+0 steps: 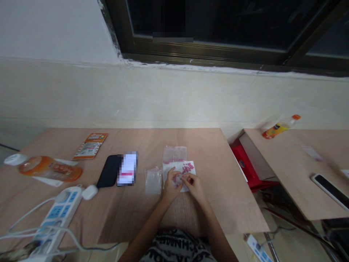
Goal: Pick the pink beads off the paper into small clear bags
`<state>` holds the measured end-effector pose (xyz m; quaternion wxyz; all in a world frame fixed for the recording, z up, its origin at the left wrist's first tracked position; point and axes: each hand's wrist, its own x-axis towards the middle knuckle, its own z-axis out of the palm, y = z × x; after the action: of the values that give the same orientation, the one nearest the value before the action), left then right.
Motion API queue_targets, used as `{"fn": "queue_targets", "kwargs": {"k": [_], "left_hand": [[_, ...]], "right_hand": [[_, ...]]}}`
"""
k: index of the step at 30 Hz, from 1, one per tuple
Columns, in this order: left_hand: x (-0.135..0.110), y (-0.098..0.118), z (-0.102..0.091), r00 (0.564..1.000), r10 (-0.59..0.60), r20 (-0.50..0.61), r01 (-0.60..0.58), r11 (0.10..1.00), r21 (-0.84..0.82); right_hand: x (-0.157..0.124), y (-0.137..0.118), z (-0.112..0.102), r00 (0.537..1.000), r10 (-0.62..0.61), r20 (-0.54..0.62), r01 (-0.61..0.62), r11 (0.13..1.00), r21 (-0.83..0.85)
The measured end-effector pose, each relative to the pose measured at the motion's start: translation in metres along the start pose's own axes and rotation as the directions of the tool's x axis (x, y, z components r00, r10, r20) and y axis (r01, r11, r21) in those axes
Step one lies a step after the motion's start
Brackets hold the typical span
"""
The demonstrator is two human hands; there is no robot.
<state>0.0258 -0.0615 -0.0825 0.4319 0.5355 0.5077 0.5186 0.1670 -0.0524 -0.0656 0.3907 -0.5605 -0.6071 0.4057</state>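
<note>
Over a white sheet of paper [192, 166], my left hand [171, 187] has its fingers curled round what looks like a small clear plastic bag [177, 178] with pinkish bits in it. My right hand [195, 185] meets it from the right, thumb and fingertips pinched at the bag's edge. Whatever sits in that pinch is too small to make out. Just above the right fingers, a cluster of small pink pieces [188, 167] lies on the paper. Behind the paper is a larger clear bag [175, 153], with pink along its lower part. Clear empty bags [153, 181] lie left of my left hand.
Two phones, one dark [109, 171] and one lit [127, 168], lie to the left. Farther left are an orange packet [90, 146], an orange drink bottle [50, 168] and a power strip [58, 211] with cables. Across a gap, another table holds a bottle [280, 128].
</note>
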Motion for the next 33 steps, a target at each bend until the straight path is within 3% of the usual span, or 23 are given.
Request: {"fn": "queue_targets", "kwargs": {"k": [11, 19, 26, 33], "left_hand": [[0.0, -0.004, 0.0, 0.998, -0.017, -0.052, 0.018, 1.0, 0.02], [-0.001, 0.001, -0.001, 0.997, 0.045, -0.066, -0.036, 0.991, 0.129], [-0.002, 0.02, -0.004, 0.994, 0.105, -0.013, -0.103, 0.987, 0.12], [0.006, 0.028, -0.016, 0.994, -0.092, -0.053, 0.086, 0.99, -0.111]], "right_hand": [[-0.005, -0.012, -0.009, 0.986, -0.148, 0.079, 0.158, 0.979, -0.132], [-0.006, -0.019, -0.014, 0.983, -0.131, 0.128, 0.157, 0.964, -0.216], [-0.006, -0.022, -0.016, 0.988, -0.137, 0.064, 0.146, 0.978, -0.149], [-0.007, -0.028, -0.024, 0.987, -0.155, 0.037, 0.157, 0.986, -0.053]]}}
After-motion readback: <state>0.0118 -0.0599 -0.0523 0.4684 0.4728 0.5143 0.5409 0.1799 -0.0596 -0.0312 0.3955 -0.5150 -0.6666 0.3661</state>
